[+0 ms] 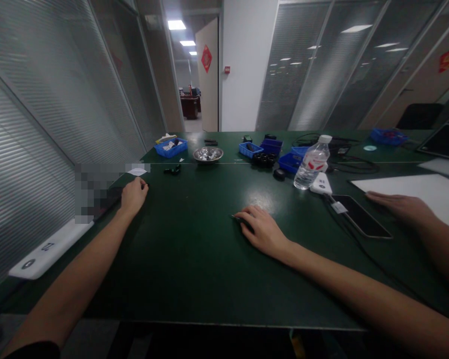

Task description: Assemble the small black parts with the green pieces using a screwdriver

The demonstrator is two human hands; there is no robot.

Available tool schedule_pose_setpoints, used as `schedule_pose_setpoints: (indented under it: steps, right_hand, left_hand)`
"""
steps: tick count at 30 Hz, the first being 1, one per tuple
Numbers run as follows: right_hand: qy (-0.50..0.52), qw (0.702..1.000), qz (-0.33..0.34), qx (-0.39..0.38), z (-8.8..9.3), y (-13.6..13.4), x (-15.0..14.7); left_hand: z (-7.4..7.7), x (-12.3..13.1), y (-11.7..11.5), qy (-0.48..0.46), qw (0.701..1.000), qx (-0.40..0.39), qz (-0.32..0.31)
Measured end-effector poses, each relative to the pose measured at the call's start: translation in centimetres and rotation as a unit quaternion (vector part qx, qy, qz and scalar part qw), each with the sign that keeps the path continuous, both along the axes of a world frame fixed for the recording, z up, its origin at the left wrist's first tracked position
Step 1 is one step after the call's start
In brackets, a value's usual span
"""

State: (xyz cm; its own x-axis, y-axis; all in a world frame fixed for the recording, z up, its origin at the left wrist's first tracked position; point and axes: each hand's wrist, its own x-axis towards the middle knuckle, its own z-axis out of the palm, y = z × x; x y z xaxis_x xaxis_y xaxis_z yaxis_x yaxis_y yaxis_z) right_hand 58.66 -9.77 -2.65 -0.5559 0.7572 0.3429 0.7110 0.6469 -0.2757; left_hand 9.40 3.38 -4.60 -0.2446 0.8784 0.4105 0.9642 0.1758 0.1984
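My left hand [133, 195] rests at the left side of the green table [194, 269] with its fingers curled together. They pinch a small dark item that I cannot make out, next to a dark flat thing along the table's left edge. My right hand [262, 230] lies near the middle of the table, fingers bent over a small dark object [242, 222] whose thin tip sticks out to the left. A small dark green part [172, 170] and a white paper scrap [137, 171] lie beyond my left hand.
Another person's hand [400, 204] lies flat on white paper [415, 192] at the right. A phone [361, 215], a water bottle [313, 163], a metal bowl [208, 154], several blue trays [171, 148] and black parts [264, 159] stand farther back. A white power strip [48, 249] sits at the left edge.
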Motion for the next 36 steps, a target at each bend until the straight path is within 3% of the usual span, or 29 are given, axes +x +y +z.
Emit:
schedule_pose_setpoints:
  steps: [9, 13, 15, 18, 21, 24, 29, 36]
  right_hand:
    - [-0.004, 1.0, 0.002, -0.001, -0.1, 0.1, 0.1]
    - [-0.006, 1.0, -0.002, -0.005, -0.1, 0.1, 0.2]
    - [-0.004, 1.0, 0.0, -0.006, 0.0, 0.1, 0.2]
    - [-0.001, 1.0, 0.003, -0.004, 0.0, 0.1, 0.2]
    - [-0.002, 1.0, 0.0, -0.002, 0.0, 0.1, 0.3]
    - [-0.005, 1.0, -0.001, -0.004, 0.0, 0.1, 0.3]
    - [0.0, 1.0, 0.017, -0.001, 0.3, -0.3, 0.1]
    - [0.004, 0.999, 0.044, 0.005, 0.6, -0.6, -0.1]
  left_hand:
    - [0.8, 0.9, -0.2, -0.03, 0.999, 0.017, -0.01]
    - [1.9, 3.9, -0.8, -0.048, 0.997, 0.03, -0.059]
    - [2.6, 6.6, -1.8, -0.077, 0.989, 0.03, -0.123]
    - [3.5, 11.6, -4.3, -0.156, 0.954, 0.007, -0.256]
    - [3.9, 16.4, -7.3, -0.216, 0.892, -0.053, -0.393]
    - [4.0, 20.1, -10.1, -0.261, 0.838, -0.11, -0.466]
    - [3.7, 23.0, -12.9, -0.328, 0.783, -0.16, -0.503]
    - [3.1, 23.5, -13.3, -0.39, 0.747, -0.157, -0.514]
